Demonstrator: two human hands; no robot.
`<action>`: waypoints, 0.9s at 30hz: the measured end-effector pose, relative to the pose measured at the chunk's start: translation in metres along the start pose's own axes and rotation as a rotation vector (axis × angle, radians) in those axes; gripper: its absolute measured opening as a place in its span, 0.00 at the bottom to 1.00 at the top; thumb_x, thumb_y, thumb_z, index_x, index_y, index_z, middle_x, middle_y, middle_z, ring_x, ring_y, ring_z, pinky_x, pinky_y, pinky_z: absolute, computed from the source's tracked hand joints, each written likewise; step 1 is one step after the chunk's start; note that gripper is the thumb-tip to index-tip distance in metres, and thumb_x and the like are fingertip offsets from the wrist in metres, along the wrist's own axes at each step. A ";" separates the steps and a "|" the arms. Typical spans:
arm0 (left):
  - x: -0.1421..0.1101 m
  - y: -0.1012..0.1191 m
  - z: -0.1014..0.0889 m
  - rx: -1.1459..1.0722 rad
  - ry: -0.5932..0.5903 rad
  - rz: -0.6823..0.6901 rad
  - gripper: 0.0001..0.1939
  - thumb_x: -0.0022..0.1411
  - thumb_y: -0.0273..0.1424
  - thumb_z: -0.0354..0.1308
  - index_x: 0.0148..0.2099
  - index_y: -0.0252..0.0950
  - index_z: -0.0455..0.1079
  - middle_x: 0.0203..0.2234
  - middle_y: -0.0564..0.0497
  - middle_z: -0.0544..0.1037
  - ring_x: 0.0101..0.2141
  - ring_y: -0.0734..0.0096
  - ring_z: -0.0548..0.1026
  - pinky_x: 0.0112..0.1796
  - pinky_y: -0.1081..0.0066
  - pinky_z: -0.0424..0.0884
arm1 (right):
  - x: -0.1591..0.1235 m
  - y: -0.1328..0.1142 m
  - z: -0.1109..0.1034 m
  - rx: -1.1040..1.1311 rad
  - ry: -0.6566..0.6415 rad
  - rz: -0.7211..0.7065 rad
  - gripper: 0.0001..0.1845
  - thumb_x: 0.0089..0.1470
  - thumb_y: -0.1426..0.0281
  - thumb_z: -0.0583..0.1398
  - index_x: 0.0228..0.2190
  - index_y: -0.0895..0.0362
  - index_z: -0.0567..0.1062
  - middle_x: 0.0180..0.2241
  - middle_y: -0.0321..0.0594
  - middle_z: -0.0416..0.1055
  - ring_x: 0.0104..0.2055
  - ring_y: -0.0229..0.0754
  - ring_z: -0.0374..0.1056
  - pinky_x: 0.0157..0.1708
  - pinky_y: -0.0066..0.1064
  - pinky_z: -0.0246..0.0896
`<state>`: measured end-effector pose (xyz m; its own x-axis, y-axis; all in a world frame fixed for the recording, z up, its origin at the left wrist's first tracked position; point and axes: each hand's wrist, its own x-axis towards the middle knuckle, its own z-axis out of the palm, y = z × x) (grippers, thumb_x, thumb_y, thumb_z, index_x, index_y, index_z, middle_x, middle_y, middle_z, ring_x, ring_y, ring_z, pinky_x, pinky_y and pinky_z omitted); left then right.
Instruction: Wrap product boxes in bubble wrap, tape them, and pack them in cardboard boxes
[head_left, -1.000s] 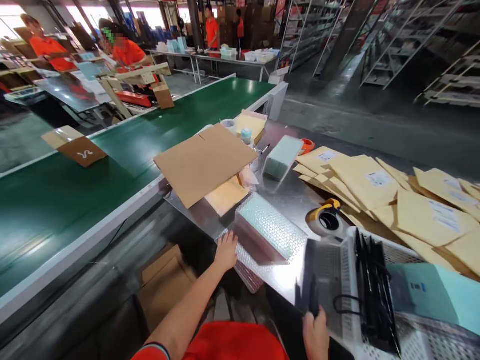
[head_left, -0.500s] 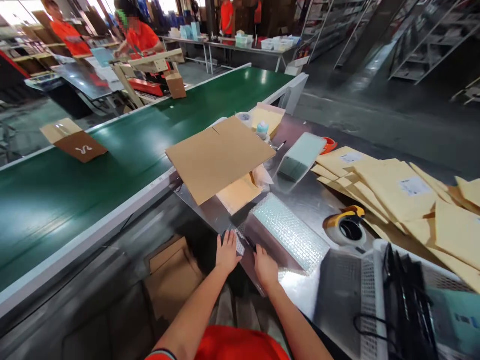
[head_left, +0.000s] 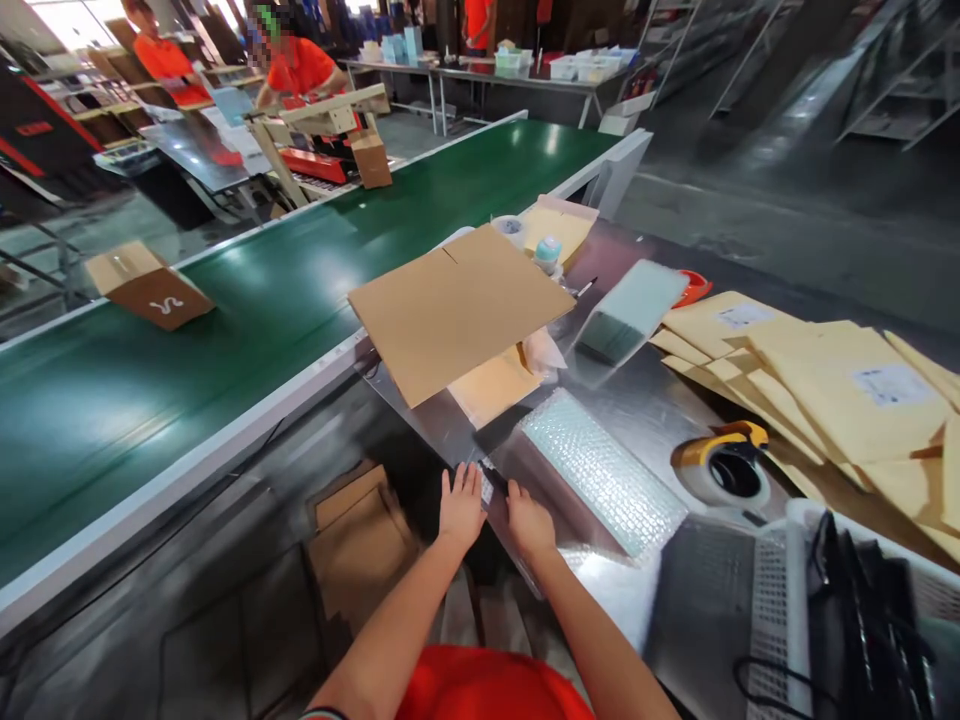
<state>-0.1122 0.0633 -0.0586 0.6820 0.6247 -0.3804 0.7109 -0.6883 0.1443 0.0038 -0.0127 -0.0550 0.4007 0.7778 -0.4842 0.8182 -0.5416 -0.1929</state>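
Note:
My left hand [head_left: 463, 508] lies with fingers stretched out on a small whitish patterned piece [head_left: 486, 488] at the table's near edge. Just to the right, my right hand [head_left: 531, 522] is closed on a slim dark tool [head_left: 492, 476] that points toward my left fingers; its exact kind is hard to make out. Beyond my right hand sits a stack wrapped in bubble wrap [head_left: 600, 465] on the metal table. A large cardboard sheet [head_left: 461, 310] rests farther off, over a yellow padded envelope [head_left: 499, 385].
A tape dispenser [head_left: 724, 470], padded envelopes [head_left: 825, 375] and a white basket [head_left: 776, 580] with black bags stand to the right. Another clear-wrapped stack [head_left: 634, 310] lies behind. A green conveyor belt [head_left: 315, 275] carries a cardboard box [head_left: 154, 290]. Co-workers [head_left: 300, 70] are across it.
My view has turned slightly left, so most things sit farther right. The box on the belt has shifted left relative to its surroundings. Both hands keep nearly the same place and pose.

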 end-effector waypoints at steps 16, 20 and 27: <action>0.001 0.006 -0.008 -0.014 0.090 -0.055 0.23 0.64 0.31 0.50 0.60 0.33 0.65 0.61 0.40 0.66 0.61 0.54 0.62 0.58 0.57 0.60 | -0.237 0.162 0.107 0.283 0.367 0.694 0.28 0.59 0.64 0.41 0.49 0.62 0.71 0.43 0.59 0.73 0.39 0.60 0.75 0.33 0.47 0.68; 0.012 0.013 -0.012 -0.040 0.106 -0.175 0.21 0.62 0.30 0.52 0.57 0.33 0.65 0.51 0.39 0.73 0.53 0.54 0.69 0.51 0.60 0.65 | -0.178 0.152 0.088 0.314 0.540 0.845 0.30 0.59 0.68 0.40 0.52 0.75 0.65 0.41 0.70 0.70 0.45 0.65 0.70 0.40 0.53 0.65; 0.030 0.012 -0.011 -0.145 -0.050 -0.288 0.08 0.60 0.33 0.52 0.35 0.37 0.71 0.37 0.45 0.78 0.44 0.56 0.75 0.42 0.61 0.67 | -0.118 0.125 0.016 0.330 0.794 0.586 0.31 0.61 0.64 0.45 0.58 0.72 0.58 0.59 0.68 0.55 0.62 0.59 0.54 0.57 0.50 0.54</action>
<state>-0.0813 0.0781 -0.0584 0.4429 0.7643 -0.4688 0.8928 -0.4241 0.1520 0.0521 -0.1769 -0.0358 0.9531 0.2853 0.1009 0.3017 -0.8697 -0.3906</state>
